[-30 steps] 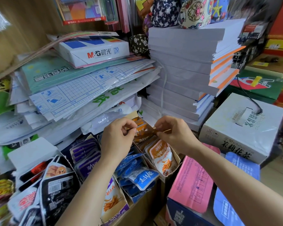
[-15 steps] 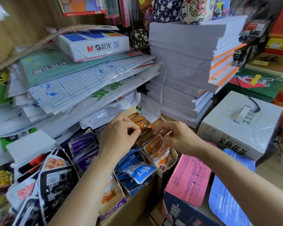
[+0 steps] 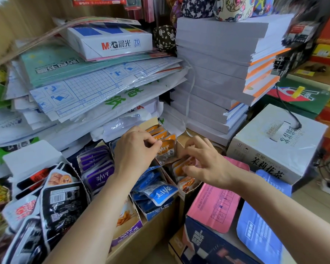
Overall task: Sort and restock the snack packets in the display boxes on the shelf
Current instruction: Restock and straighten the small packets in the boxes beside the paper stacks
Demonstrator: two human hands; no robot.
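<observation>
The left hand [image 3: 135,151] is reaching forward from the near side, its thumb and forefinger pinching the top of an orange packet [image 3: 167,149] that is standing upright at the far end of the box [image 3: 187,189]. The right hand [image 3: 206,164] is arching just right of it, fingers spread and curled over the packets in that box. Whether it is gripping any cannot be told.

Orange packets [image 3: 161,134] stand upright, filed in the rear display box [image 3: 187,190]; blue packets [image 3: 156,191] and purple packets [image 3: 98,169] lie slumped just left.
</observation>
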